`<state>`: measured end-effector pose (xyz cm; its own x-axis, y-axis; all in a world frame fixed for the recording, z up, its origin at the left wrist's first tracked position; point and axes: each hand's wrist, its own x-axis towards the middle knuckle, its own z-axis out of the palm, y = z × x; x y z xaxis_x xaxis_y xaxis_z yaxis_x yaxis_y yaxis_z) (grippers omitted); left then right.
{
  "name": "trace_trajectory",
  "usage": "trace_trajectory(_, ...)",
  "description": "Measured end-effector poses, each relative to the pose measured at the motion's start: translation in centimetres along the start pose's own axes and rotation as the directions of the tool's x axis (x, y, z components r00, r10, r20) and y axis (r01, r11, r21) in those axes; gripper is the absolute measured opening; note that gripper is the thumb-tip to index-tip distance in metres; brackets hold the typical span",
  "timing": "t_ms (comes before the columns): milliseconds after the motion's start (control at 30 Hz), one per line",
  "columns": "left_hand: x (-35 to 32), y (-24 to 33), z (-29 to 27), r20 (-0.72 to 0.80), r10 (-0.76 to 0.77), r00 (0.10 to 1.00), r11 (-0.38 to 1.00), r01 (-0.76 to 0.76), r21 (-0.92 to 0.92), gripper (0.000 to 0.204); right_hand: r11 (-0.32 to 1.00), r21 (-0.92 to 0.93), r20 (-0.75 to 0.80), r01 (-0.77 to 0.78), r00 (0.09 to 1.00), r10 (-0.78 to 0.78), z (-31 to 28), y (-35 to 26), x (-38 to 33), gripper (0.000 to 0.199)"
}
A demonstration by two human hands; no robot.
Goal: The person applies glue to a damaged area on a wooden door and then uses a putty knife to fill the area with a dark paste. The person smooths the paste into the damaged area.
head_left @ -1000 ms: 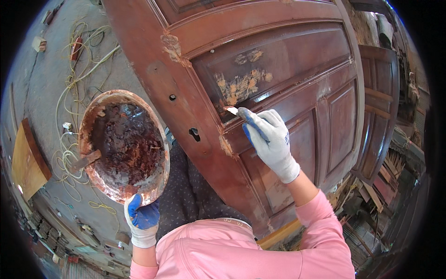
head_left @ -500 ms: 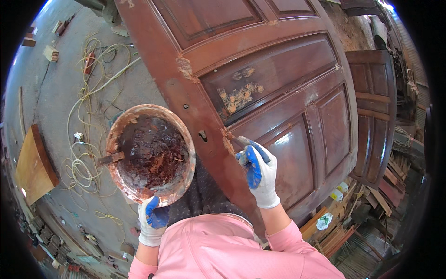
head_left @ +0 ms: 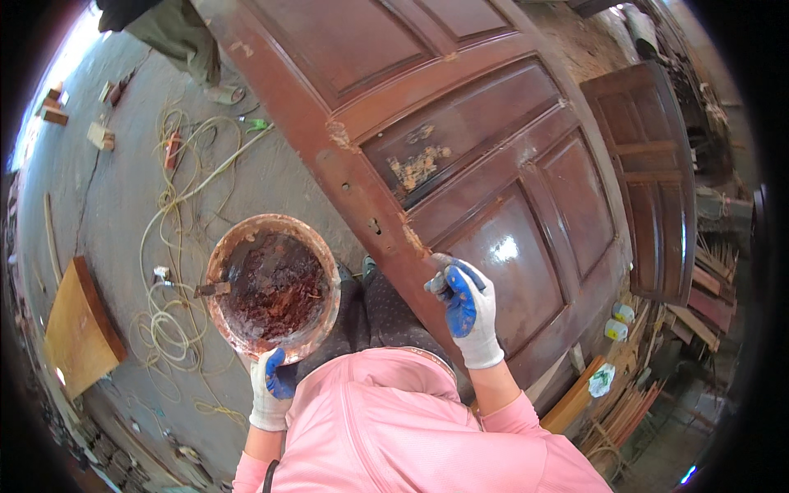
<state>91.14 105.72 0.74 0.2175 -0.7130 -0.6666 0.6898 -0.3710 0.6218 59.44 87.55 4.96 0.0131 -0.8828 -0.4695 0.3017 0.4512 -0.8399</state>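
Note:
My left hand point(head_left: 271, 389), in a white glove with blue coating, grips the near rim of a round, smeared bowl point(head_left: 215, 308). Dark reddish-brown paste point(head_left: 279, 283) lies inside it, and a flat wooden stick point(head_left: 213, 289) rests across its left rim. A brown panelled wooden door point(head_left: 505, 215) slants across the middle. Over its left edge is my right hand point(head_left: 467, 306), gloved alike, fingers pinched together close to a patch of rough filler point(head_left: 414, 240). What sits between those fingertips is too small to make out. Lighter filler point(head_left: 421, 168) marks the upper dark panel.
Another person's trousered leg point(head_left: 177, 41) stands at the far left of the door. Tangled hoses and cords point(head_left: 174, 329) lie on the floor, with a curved wooden board point(head_left: 80, 329) further left. At right are a second door point(head_left: 649, 185) and stacked timber strips point(head_left: 620, 419).
My view has shifted, and more of the other person's leg shows at the top. My right hand stays by the door's edge, slightly nearer me; my left still holds the bowl.

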Motion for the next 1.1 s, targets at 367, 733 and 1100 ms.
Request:
trace_trajectory(367,0.3,0.8,-1.3,0.494,0.410,0.767,0.365,-0.634,0.682,0.037,0.984,0.174,0.024,0.039,0.999,-0.043,0.8,0.1,-6.6,0.038)
trace_trajectory(733,-2.7,1.1,5.2,0.843,0.119,0.525,0.012,-0.849,0.528,0.051,0.957,0.224,-0.123,0.186,0.979,-0.161,-1.8,-2.4,-15.2,0.041)
trace_trajectory(1100,-3.2,2.2,5.8,0.629,-0.112,0.770,0.576,-0.465,0.672,0.049,0.905,0.372,-0.294,0.206,0.951,-0.096,-3.0,-0.5,-21.4,0.042)
